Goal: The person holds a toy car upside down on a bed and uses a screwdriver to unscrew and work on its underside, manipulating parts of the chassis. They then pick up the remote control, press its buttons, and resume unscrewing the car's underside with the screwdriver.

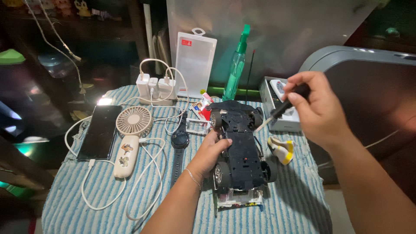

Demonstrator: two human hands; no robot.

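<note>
A black toy car (241,147) lies upside down on a blue-and-white striped cloth (277,203), its chassis and wheels facing up. My left hand (212,152) grips the car's left side, between the two left wheels. My right hand (318,108) is raised above the car's right side and holds a black-handled screwdriver (284,107). The screwdriver's tip points down-left, close to the car's far right wheel. A small tool with a yellow and white handle (281,149) lies on the cloth just right of the car.
Left of the car lie a black wristwatch (179,141), a beige handheld fan (130,138), a dark phone (100,131) and white cables. White chargers (154,89), a clear plastic case (195,65), a green spray bottle (236,67) and a small open box (277,110) stand behind.
</note>
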